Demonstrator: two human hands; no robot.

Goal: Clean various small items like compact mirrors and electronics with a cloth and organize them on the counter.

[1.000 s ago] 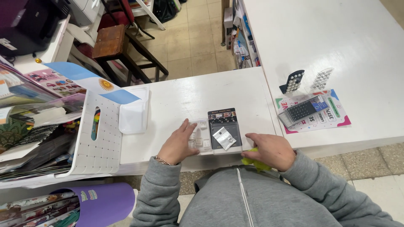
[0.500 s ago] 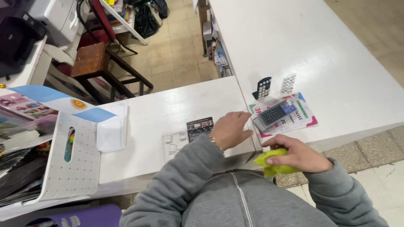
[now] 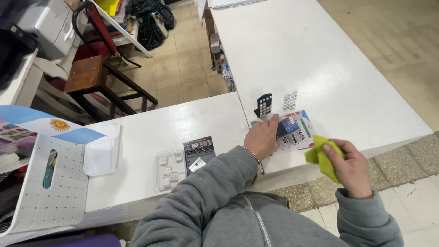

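Note:
My left hand (image 3: pixel 262 137) reaches across the white counter and rests on a packaged calculator (image 3: pixel 295 130) that lies on a colourful card. My right hand (image 3: pixel 350 167) hangs past the counter's front edge, closed on a yellow-green cloth (image 3: pixel 321 158). Just behind the packaged calculator stand a small dark display stand (image 3: pixel 264 104) and a clear one (image 3: pixel 290 100), both with rows of small items. Nearer me, under my left sleeve, lie a dark calculator (image 3: pixel 198 152) and a clear plastic blister tray (image 3: pixel 169 169).
A white perforated basket (image 3: pixel 50 183) stands at the counter's left end, with a white lid (image 3: pixel 102 150) beside it. A second long white counter (image 3: pixel 292 50) runs away to the right. A wooden stool (image 3: pixel 91 75) and bags sit on the tiled floor behind.
My left hand left the dark calculator and tray and moved right onto the packaged calculator. My right hand lifted off the counter with the cloth. The view swung right.

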